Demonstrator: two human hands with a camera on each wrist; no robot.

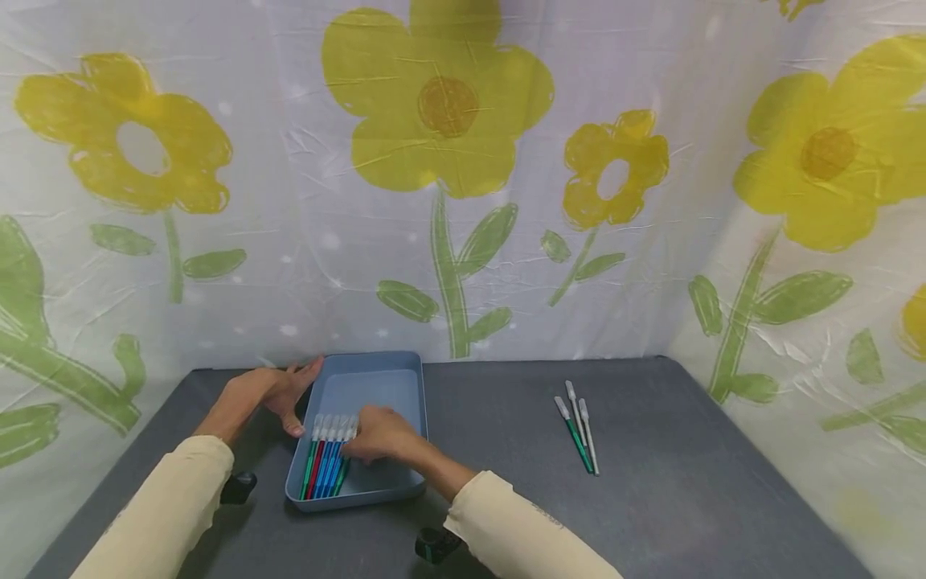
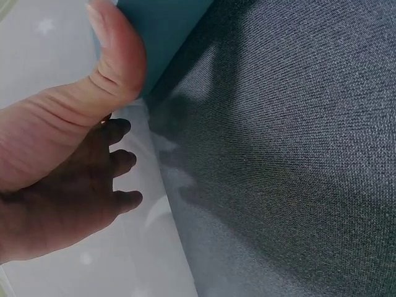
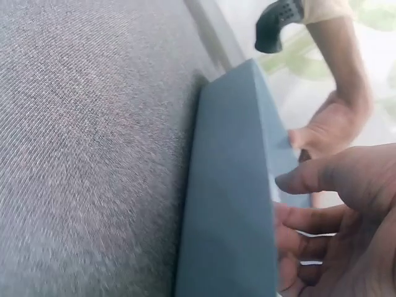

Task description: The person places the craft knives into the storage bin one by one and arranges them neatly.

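1. At the left, my cream left sleeve [image 1: 155, 507] reaches in over the dark grey table [image 1: 687, 474], a black wrist device [image 1: 239, 487] showing beneath its cuff.
2. Next comes my left hand [image 1: 277, 394], at the outer left side of the blue tray [image 1: 383, 382]. My fingers are spread and hold nothing between them; my thumb [image 2: 117, 59] stands well apart from them, against the tray's side.
3. Inside the tray, toward its near left corner, a row of slim pens [image 1: 330, 470] lies side by side, their pale, translucent tops pointing away from me. From the left I see green, then red, then several blue, with green at the right end.
4. Over that right end is my right hand [image 1: 387, 437], its fingers bent down at the pens. I cannot tell whether my fingertips pinch the last green one, because my own hand hides them.
5. Below my right cuff hangs a second black device [image 1: 437, 545], near the tray's close right corner.
6. Farther right, well apart from the tray, one loose green pen [image 1: 576, 439] lies close beside two whitish pens [image 1: 589, 442] on the table.
7. At the far right, the yellow-flowered cloth [image 1: 875, 281] rises beyond the table's edge.
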